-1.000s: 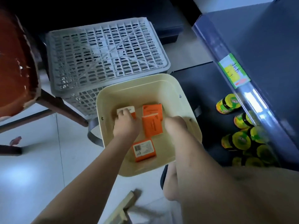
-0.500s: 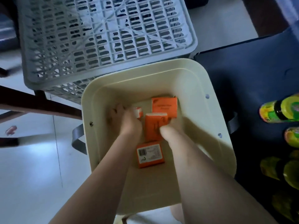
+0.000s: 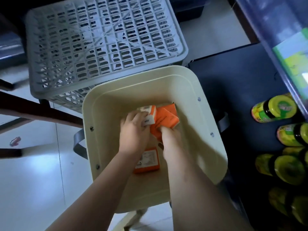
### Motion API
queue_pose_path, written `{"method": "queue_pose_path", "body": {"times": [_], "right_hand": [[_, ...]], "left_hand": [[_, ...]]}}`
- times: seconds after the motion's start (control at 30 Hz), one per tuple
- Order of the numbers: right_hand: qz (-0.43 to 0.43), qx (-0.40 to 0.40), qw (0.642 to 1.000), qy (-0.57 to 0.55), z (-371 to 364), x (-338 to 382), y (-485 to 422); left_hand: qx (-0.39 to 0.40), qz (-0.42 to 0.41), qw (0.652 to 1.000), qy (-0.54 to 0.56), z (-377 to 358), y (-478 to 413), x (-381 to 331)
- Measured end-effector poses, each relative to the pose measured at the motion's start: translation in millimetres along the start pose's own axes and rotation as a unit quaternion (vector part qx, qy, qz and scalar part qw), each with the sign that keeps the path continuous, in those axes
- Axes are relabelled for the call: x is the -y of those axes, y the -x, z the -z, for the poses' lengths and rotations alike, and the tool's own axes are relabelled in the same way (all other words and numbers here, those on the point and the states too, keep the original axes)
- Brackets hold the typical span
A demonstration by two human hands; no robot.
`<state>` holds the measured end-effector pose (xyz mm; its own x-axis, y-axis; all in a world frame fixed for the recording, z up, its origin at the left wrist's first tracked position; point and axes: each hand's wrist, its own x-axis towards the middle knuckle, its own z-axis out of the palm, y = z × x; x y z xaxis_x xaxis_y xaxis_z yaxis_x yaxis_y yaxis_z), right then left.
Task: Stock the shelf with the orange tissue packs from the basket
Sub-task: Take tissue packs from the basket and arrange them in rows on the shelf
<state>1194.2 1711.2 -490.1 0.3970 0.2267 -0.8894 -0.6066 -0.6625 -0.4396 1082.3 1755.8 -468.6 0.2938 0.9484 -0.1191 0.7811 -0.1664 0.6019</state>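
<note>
Both hands are down inside the cream basket [image 3: 205,114], which sits on the pale floor [image 3: 33,189].

The left hand [image 3: 134,130] is in the middle of the basket. Its fingers are curled over a white-ended pack [image 3: 149,114], which it grasps and holds up on edge.

The right hand [image 3: 170,137] is just beside the left, a little nearer the basket's right wall. It grips the near end of a tilted pack [image 3: 162,121], orange side up. Its fingertips are tucked under that pack, so I cannot see how far they wrap round it.

A rear pack [image 3: 170,108] leans touching the tilted one on the side toward the basket's far wall.

A flat pack [image 3: 147,161] lies label-up on the basket floor, toward the near wall and between the two wrists. No hand is touching it.

A grey crate [image 3: 103,47] stands upside down against the basket's far left corner.

The dark shelf [image 3: 233,77] runs along the basket's right side. Jars [image 3: 275,111] with yellow-green lids lie on it, well apart from the basket.

Above the jars, further right of the basket, a green label [image 3: 293,62] is fixed to an upper shelf edge.

A dark wooden leg [image 3: 33,110] slants in left of the basket, and a small pink scrap [image 3: 15,141] lies on the floor beyond it.
</note>
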Motion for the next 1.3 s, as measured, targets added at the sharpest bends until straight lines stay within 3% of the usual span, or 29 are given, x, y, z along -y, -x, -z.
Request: {"method": "queue_pose_path", "body": {"times": [0.07, 0.13, 0.27, 0.43, 0.53, 0.7, 0.83, 1.03, 1.3], "right_hand": [[0.026, 0.008, 0.999, -0.021, 11, 9, 13], [0.044, 0.008, 0.998, -0.051, 24, 19, 31], [0.086, 0.034, 0.994, -0.055, 47, 56, 79], [0.240, 0.036, 0.970, -0.001, 88, 73, 156], [0.305, 0.024, 0.952, 0.010, 115, 70, 202], [0.414, -0.072, 0.905, 0.066, 166, 66, 269], [0.477, -0.129, 0.867, 0.063, 217, 48, 316], [0.564, -0.235, 0.791, 0.008, 320, 14, 376], [0.615, -0.312, 0.719, -0.079, 437, -62, 432]], "left_hand": [[-0.018, 0.007, 0.999, 0.039, 14, 8, -8], [-0.028, 0.075, 0.985, 0.151, 31, 11, -21], [-0.032, 0.160, 0.916, 0.365, 73, 13, -47], [-0.004, 0.181, 0.860, 0.477, 119, 21, -80], [0.043, 0.135, 0.857, 0.496, 141, 41, -108], [0.146, 0.056, 0.853, 0.498, 170, 71, -152], [0.185, -0.048, 0.856, 0.480, 189, 97, -196], [0.263, -0.213, 0.788, 0.514, 189, 154, -275], [0.364, -0.312, 0.742, 0.469, 163, 241, -369]]}}
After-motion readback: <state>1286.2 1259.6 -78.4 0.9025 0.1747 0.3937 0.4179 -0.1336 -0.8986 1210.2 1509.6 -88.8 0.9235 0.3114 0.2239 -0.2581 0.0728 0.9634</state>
